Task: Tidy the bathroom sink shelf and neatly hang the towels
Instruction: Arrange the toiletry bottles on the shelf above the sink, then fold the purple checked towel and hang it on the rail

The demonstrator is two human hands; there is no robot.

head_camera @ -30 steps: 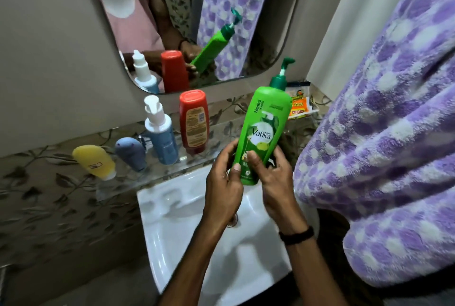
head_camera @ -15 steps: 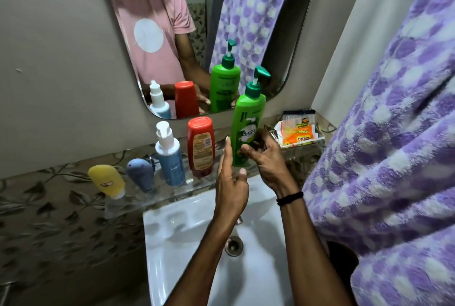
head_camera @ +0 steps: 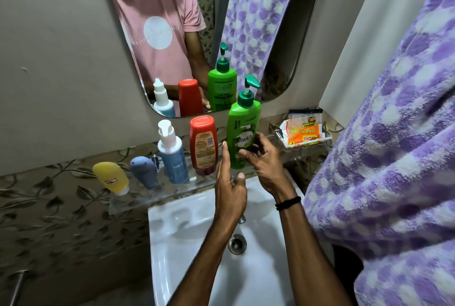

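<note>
- Right hand (head_camera: 263, 161) is gripping the green Vatika pump bottle (head_camera: 242, 133) on the glass shelf (head_camera: 138, 198), beside the red bottle (head_camera: 203, 144).
- Left hand (head_camera: 230, 187) is hovering open alongside.
- Hasty release risks tipping it into the sink (head_camera: 187, 244).

The glass shelf (head_camera: 144, 197) carries a row of five standing bottles (head_camera: 172, 157).

A big mirror (head_camera: 283, 34) with round corners hangs on a plain grey wall (head_camera: 61, 59). In the mirror there is a pink shirt (head_camera: 157, 5) with a white circle on it. Under the mirror, a brown strip of wall (head_camera: 49, 219) has leaves drawn on it. A white sink (head_camera: 187, 244) sits low down, with a round metal drain (head_camera: 237, 244) in the middle. A metal bar (head_camera: 18, 283) shows in the bottom left corner.
</note>
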